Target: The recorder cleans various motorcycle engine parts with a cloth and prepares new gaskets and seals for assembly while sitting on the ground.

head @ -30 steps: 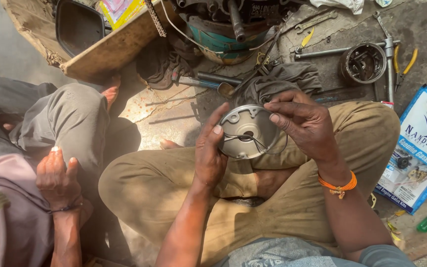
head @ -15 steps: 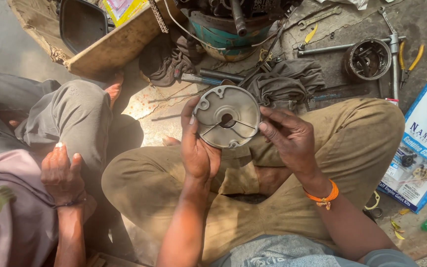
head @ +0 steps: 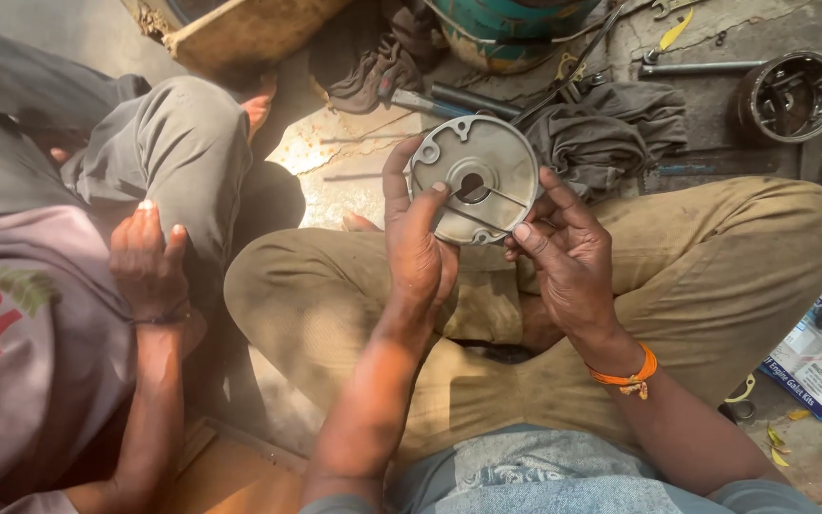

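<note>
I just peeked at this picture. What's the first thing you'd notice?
A round grey metal plate with a hole in its middle, held up at the centre by the left hand and right hand. An orange wristband glows on the right wrist. At the far left, another person's hand rests on a bent knee.

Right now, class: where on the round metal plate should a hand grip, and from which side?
Probably by the rim: the round metal plate is thin, flat and held upright. The left hand clasps its left edge, the right hand its lower right edge, leaving the centre hole clear.
</note>
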